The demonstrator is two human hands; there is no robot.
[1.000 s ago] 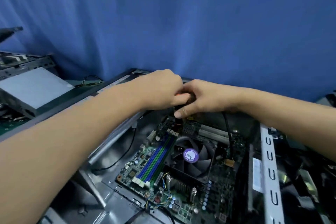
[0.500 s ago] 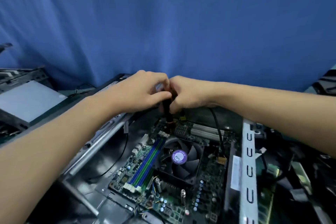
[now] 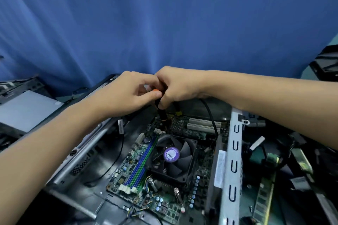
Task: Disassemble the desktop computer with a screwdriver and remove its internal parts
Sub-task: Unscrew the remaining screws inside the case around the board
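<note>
Likely step, frame centre: motherboard (image 3: 164, 204) screw removal, right hand (image 3: 176, 86) grip closed round the screwdriver (image 3: 162, 113) handle, left hand (image 3: 128, 95) pinching its orange cap; next, turn with firm downward pressure

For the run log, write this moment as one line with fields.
left hand: pinches screwdriver top | right hand: grips its handle | tip: down at motherboard far edge | fan: on board
</note>
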